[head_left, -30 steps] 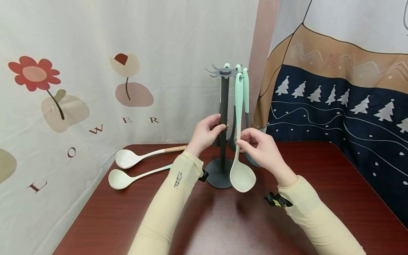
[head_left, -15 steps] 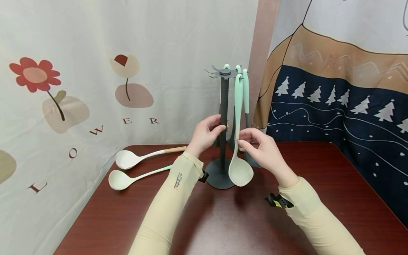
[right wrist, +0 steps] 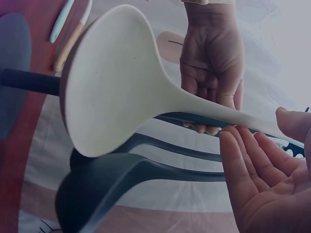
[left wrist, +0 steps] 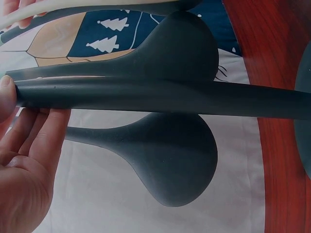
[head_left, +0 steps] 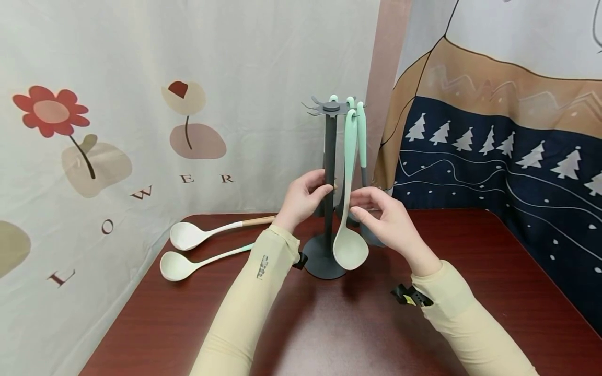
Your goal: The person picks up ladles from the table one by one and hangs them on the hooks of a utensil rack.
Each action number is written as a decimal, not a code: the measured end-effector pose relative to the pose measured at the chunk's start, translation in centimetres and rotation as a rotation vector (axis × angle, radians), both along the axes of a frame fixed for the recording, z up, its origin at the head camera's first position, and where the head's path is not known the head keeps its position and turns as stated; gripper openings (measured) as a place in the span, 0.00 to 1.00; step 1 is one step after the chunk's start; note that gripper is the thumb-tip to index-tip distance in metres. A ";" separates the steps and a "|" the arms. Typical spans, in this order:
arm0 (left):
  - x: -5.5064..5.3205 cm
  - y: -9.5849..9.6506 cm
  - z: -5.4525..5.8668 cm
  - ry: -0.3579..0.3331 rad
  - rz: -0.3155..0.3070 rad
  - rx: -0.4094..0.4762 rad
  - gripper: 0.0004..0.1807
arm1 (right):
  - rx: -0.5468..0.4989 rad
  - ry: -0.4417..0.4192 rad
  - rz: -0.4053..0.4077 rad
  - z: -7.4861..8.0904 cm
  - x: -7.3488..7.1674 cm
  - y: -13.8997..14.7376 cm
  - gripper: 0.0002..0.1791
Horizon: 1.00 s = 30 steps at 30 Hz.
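Note:
In the head view my left hand point(head_left: 302, 199) grips the dark grey post of a utensil stand point(head_left: 330, 151), thumb in front. A cream ladle point(head_left: 350, 249) with a mint-green handle hangs from a front hook of the stand, its bowl tilted slightly. Beside its stem is my right hand point(head_left: 389, 219). The right wrist view shows those fingers fairly straight, fingertips at the handle, the thumb apart from them. Dark utensils with mint handles hang behind; the left wrist view shows a dark rounded utensil head point(left wrist: 170, 160) beyond the post.
On the left of the red-brown table point(head_left: 188, 324) lie a white ladle point(head_left: 188, 235) with a wooden handle and a cream ladle point(head_left: 177, 266) with a mint handle. The stand's round base point(head_left: 324, 263) sits mid-table. Printed curtains point(head_left: 263, 104) hang behind.
The right thumb has come off the hanging ladle's stem. Its bowl has swung left and back toward the post. The left hand has stayed on the stand.

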<state>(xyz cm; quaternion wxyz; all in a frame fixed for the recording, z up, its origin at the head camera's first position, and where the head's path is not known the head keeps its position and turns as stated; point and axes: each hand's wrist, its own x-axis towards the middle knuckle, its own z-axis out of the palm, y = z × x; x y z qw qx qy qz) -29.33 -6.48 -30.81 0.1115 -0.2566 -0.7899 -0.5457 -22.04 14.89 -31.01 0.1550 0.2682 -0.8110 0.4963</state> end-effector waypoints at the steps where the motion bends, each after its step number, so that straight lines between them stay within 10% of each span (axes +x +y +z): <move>1: 0.0 0.0 0.0 -0.002 0.001 0.002 0.16 | 0.011 0.011 -0.005 0.1 0.0 0.1 0.17; 30: 0.0 0.0 -0.1 -0.005 0.002 -0.003 0.18 | -0.179 0.265 -0.120 5.7 -0.7 1.2 0.21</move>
